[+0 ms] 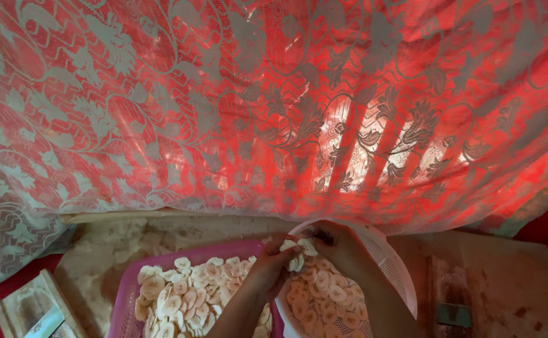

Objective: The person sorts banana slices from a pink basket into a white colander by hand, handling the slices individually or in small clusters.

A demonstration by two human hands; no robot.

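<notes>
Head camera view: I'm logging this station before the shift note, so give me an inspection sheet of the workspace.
Surface: pale, stained floor or slab, powdery near the left.
Job's things: pink tray of pale round slices; white perforated basket with more slices.
Clutter: wooden slicer board at lower left; dark wooden block at right.
Grippers: left hand and right hand meet over the basket rim, pinching a few slices.
Cables: nothing seen.
Surroundings: red lace curtain with a floral pattern hangs across the back, light showing through.
</notes>
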